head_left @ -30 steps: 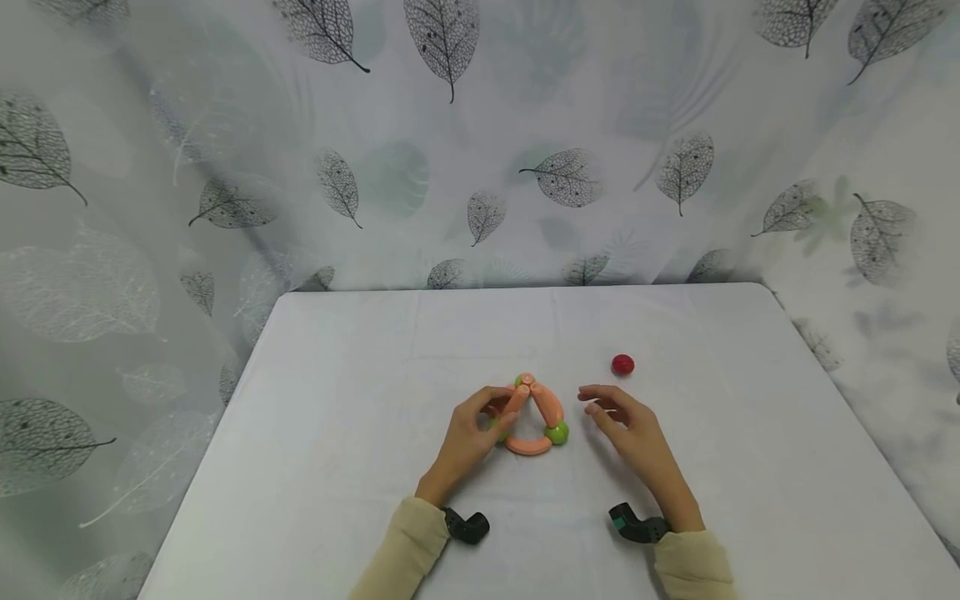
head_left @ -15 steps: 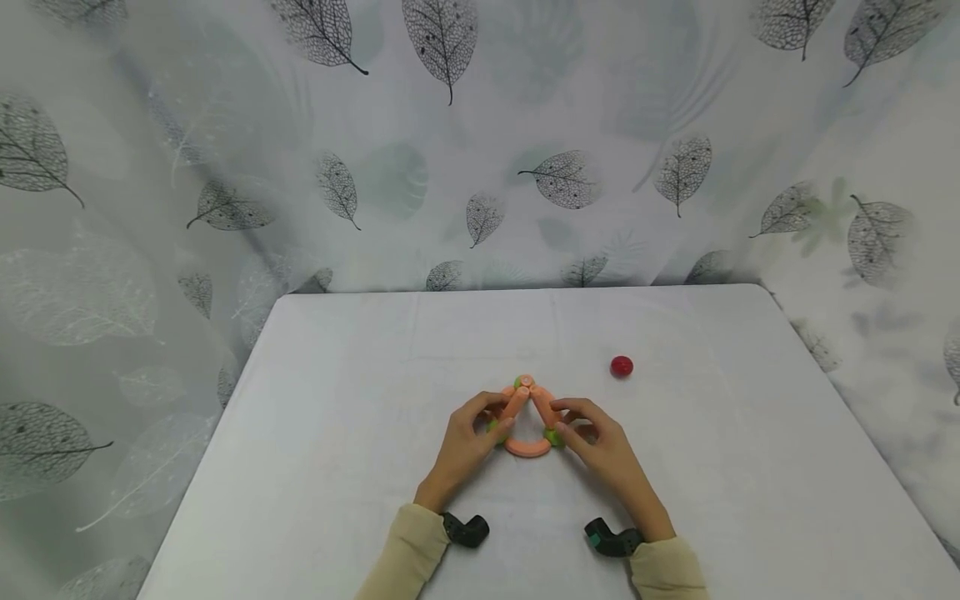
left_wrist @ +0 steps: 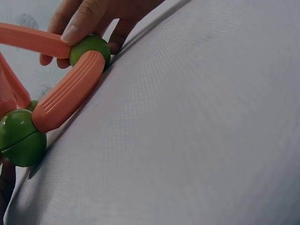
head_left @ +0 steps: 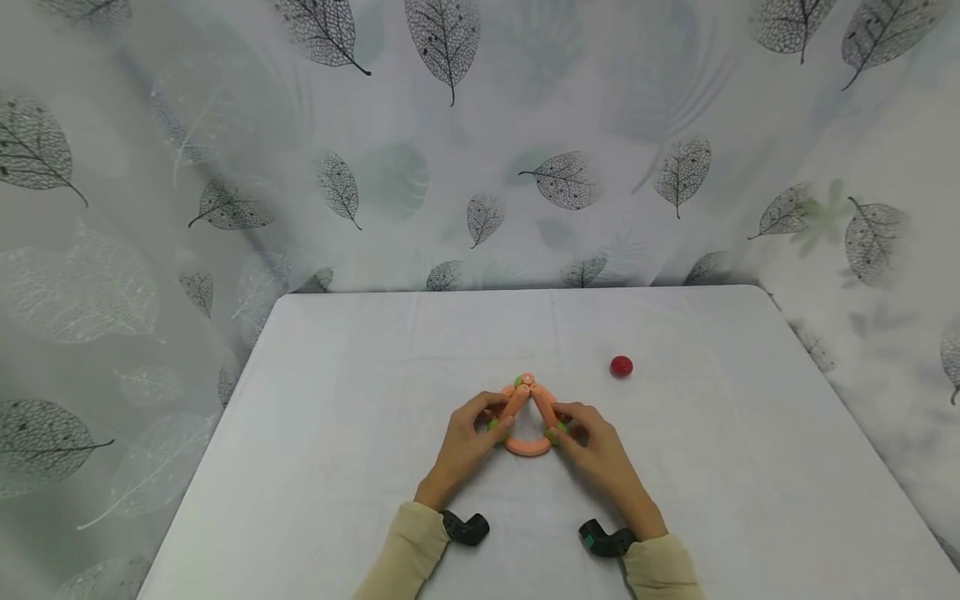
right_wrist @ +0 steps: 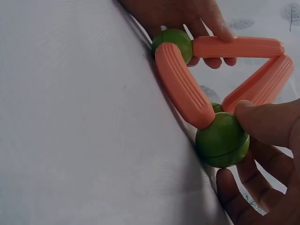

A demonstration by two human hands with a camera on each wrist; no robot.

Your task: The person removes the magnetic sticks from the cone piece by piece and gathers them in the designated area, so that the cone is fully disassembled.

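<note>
A toy frame of orange ridged rods and green balls stands on the table in the head view. Its curved front rod (head_left: pixel 527 448) lies low between two green balls, while straight-looking rods lean up to meet at a peak (head_left: pixel 527 380). My left hand (head_left: pixel 465 437) grips the frame's left side, its thumb on a slanted rod by the left green ball (right_wrist: pixel 173 44). On the other side my right hand (head_left: pixel 600 446) pinches the right rod near its green ball (right_wrist: pixel 222 140), thumb on top and fingers beside the ball. Fingers partly hide both balls.
A red ball (head_left: pixel 621 367) lies on the white table (head_left: pixel 360 375), beyond and right of the frame. Leaf-patterned curtains (head_left: pixel 480 150) hang behind and at both sides. Dark wrist cameras (head_left: pixel 467 529) sit on both wrists.
My right hand has moved left, from apart beside the frame to a hold on its right rod and ball. The left hand keeps its grip; the frame stays in place.
</note>
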